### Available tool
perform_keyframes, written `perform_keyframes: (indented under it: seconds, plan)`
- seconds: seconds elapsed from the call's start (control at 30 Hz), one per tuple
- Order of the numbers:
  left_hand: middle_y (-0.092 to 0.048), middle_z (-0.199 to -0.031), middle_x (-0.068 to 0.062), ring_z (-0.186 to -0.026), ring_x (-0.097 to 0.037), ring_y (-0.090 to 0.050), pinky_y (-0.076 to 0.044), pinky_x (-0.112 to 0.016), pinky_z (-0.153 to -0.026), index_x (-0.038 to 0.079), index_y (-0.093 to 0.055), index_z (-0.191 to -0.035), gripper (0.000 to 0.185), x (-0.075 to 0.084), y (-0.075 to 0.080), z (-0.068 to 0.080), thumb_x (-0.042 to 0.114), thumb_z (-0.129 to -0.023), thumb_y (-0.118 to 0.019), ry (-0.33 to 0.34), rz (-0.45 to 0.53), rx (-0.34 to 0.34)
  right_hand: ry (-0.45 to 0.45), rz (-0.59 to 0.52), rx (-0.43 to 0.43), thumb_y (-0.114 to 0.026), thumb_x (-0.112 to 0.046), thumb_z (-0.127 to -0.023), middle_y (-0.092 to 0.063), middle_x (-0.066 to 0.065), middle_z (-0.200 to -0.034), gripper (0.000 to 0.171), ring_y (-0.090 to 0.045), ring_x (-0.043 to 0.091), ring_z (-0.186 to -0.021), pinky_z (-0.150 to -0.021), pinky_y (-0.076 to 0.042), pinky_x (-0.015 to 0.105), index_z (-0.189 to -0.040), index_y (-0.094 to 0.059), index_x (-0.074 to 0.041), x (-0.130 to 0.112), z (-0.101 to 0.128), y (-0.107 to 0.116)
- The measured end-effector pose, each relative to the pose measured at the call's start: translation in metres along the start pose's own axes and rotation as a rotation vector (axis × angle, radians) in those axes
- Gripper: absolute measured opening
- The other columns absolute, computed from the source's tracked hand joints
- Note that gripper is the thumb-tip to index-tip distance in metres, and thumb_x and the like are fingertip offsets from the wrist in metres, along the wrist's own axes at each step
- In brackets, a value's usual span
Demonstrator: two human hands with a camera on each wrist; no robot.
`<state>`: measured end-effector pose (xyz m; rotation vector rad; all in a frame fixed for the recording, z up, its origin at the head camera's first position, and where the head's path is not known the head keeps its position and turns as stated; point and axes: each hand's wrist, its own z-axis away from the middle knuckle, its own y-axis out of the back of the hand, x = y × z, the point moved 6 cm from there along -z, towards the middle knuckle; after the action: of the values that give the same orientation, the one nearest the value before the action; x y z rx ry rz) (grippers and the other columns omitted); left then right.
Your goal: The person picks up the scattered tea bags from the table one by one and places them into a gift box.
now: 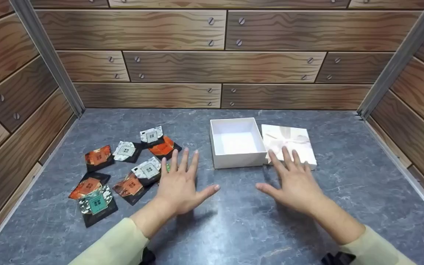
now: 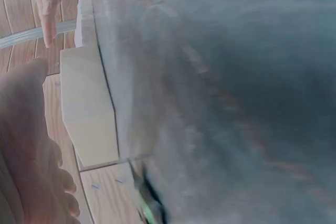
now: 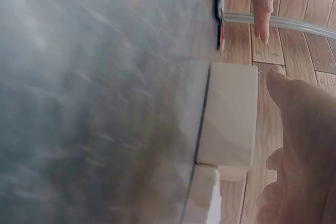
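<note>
My left hand (image 1: 179, 186) is held palm down with fingers spread, just right of a group of square packets. Nearest to it are a white-and-black packet (image 1: 148, 170) and an orange packet (image 1: 165, 147); its fingers partly cover a green-marked one. My right hand (image 1: 294, 184) is likewise spread, its fingertips overlapping the front of a white lid (image 1: 289, 141) with a pale ribbon bow. Between and beyond the hands stands an open white box (image 1: 239, 158) with a bare inside. Neither hand holds anything. In the left wrist view the box (image 2: 86, 108) shows side-on.
More packets lie at the left, among them a teal one (image 1: 99, 204), an orange one (image 1: 98, 157) and a brown-orange one (image 1: 130, 187), some overlapping. Wood-patterned walls (image 1: 223, 66) enclose the grey marbled tabletop (image 1: 234, 235) at the back and both sides.
</note>
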<state>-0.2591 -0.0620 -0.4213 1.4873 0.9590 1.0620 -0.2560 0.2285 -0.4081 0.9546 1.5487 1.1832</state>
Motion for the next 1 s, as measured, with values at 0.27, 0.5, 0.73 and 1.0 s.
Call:
perform_keyframes:
  seconds: [0.27, 0.5, 0.73, 1.0]
  plan:
    - [-0.01, -0.175, -0.016, -0.159, -0.046, -0.003, 0.002, -0.067, -0.125, 0.015, -0.01, -0.172, 0.115, 0.012, 0.014, -0.036, 0.095, -0.09, -0.019, -0.008, 0.014, -0.023, 0.017, -0.046, -0.004, -0.051, -0.079, -0.097, -0.008, 0.029, -0.173, 0.106, -0.003, 0.053, -0.157, -0.121, -0.005, 0.075, -0.171, -0.017, -0.012, 0.005, -0.034, 0.018]
    - [-0.016, -0.175, -0.015, -0.16, -0.046, -0.008, -0.003, -0.066, -0.126, 0.015, -0.014, -0.172, 0.105, 0.015, 0.019, -0.068, 0.087, -0.096, -0.027, -0.002, 0.052, -0.033, 0.057, -0.06, -0.003, -0.05, -0.073, -0.101, -0.014, 0.03, -0.172, 0.1, -0.006, 0.052, -0.158, -0.122, -0.006, 0.073, -0.169, -0.021, -0.007, 0.009, -0.069, 0.02]
    - [-0.018, -0.175, -0.014, -0.16, -0.046, -0.009, -0.006, -0.067, -0.126, 0.015, -0.015, -0.172, 0.102, 0.015, 0.013, -0.088, 0.085, -0.098, -0.028, 0.01, 0.08, -0.069, 0.072, -0.065, -0.024, -0.051, -0.071, -0.102, -0.016, 0.031, -0.171, 0.099, -0.008, 0.053, -0.158, -0.122, -0.007, 0.073, -0.168, -0.023, -0.002, 0.01, -0.093, 0.009]
    - [-0.02, -0.175, -0.014, -0.159, -0.047, -0.012, -0.006, -0.067, -0.126, 0.013, -0.019, -0.171, 0.101, 0.017, 0.006, -0.102, 0.083, -0.099, -0.031, 0.012, 0.091, -0.071, 0.079, -0.09, -0.048, -0.051, -0.066, -0.103, -0.017, 0.028, -0.171, 0.097, -0.009, 0.05, -0.158, -0.123, -0.01, 0.072, -0.167, -0.022, 0.001, 0.011, -0.108, -0.004]
